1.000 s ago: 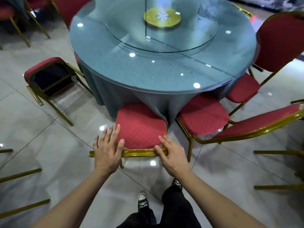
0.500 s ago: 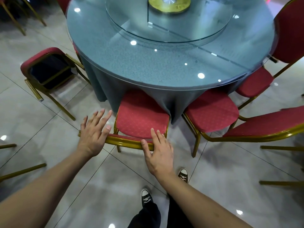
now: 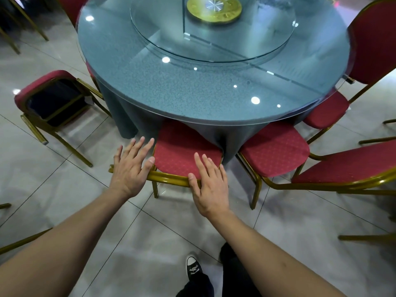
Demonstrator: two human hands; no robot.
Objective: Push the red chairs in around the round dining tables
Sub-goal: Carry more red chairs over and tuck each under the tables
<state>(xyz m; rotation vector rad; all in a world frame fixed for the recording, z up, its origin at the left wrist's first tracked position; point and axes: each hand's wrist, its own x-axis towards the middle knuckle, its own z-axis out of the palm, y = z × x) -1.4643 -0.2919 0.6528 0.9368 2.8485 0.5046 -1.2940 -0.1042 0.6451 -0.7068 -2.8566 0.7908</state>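
A red chair [image 3: 182, 146] with a gold frame stands in front of me, its seat partly under the round glass-topped table [image 3: 192, 82] and its grey-green cloth. My left hand [image 3: 130, 166] rests flat with straight fingers on the left end of the chair's gold back rail. My right hand [image 3: 209, 181] lies flat on the right end of the rail, fingers reaching over the seat. A second red chair [image 3: 276, 151] sits to the right, its seat also partly under the table.
A glass lazy Susan [image 3: 214, 39] with a gold hub sits mid-table. More red chairs stand at the left [image 3: 51, 97], the far right [image 3: 372, 43] and the near right [image 3: 347, 166]. Gold chair legs [image 3: 23, 241] cross the tiled floor at both edges. My shoe [image 3: 192, 266] is below.
The chair has slid forward, further under the table, with both flat hands following on its back rail. I have stepped closer to the table.
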